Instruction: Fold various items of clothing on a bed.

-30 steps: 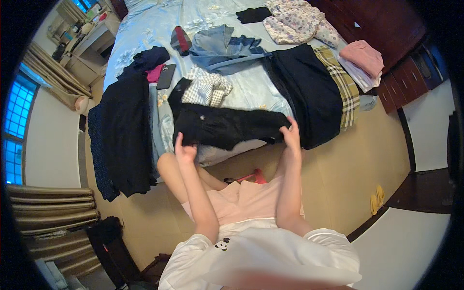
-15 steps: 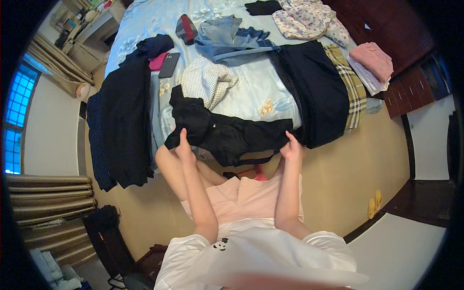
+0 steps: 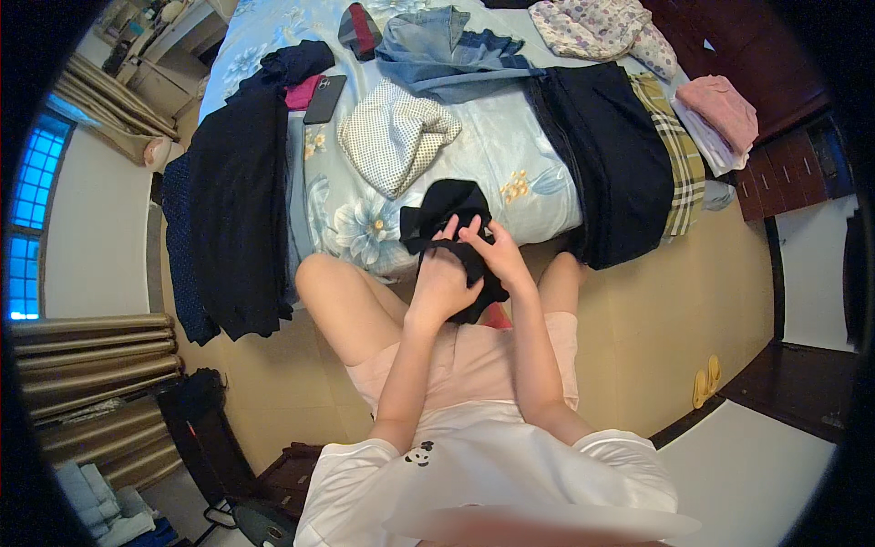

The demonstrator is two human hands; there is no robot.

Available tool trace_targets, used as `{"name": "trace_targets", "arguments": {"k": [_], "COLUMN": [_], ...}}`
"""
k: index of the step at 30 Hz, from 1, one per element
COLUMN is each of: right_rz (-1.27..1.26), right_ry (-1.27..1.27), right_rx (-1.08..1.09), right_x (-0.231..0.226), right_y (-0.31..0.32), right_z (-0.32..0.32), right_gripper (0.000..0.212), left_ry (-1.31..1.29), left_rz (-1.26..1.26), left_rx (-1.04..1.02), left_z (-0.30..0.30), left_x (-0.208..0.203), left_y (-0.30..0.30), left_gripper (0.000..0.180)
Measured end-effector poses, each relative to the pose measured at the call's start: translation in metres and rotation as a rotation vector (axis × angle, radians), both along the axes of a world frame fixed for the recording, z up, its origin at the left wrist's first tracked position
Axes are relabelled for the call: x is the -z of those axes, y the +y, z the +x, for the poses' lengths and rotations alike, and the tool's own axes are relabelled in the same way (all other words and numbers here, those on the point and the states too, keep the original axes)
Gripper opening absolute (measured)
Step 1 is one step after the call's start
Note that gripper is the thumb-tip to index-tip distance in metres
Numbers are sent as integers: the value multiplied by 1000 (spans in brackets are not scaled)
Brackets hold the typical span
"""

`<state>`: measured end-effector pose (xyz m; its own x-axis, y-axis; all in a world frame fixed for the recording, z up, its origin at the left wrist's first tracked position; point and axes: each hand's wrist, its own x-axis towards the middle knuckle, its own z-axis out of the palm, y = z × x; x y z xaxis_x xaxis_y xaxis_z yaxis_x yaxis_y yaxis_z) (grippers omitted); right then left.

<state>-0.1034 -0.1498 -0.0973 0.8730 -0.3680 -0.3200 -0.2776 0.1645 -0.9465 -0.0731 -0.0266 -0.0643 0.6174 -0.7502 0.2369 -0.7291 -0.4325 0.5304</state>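
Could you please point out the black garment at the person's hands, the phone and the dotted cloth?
Black garment [image 3: 450, 198], head view: its far part, toward the bed.
Phone [image 3: 325, 102], head view: middle of its back.
Dotted cloth [image 3: 396, 137], head view: middle of its fabric.

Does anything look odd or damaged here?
No spill or damage shows, though the black garment bunched between left hand and right hand is hard to judge. The smartphone, beside a pink cloth, looks out of place on a garment-strewn bed. The white dotted garment is crumpled.
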Motion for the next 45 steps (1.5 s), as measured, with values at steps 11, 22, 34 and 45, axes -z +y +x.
{"name": "trace_targets", "arguments": {"k": [11,22,34,45], "right_rz": [200,24,-466,-560], "right_ry": [-144,-416,-596,-413], "right_rx": [187,476,-57,11], "right_x": [9,-35,-77,-65], "right_y": [-3,14,31,50], "right_z": [1,-12,-16,-15], "right_gripper": [20,20,24,17], "left_ry": [317,422,930,-216], "left_rz": [187,-308,-692,-561], "left_rx": [232,-108,-221,-639], "left_z": [-1,-6,-7,-4], "left_x": [-41,-77,-35,-45], "left_y": [51,18,23,14], "left_gripper": [53,34,38,38]}}
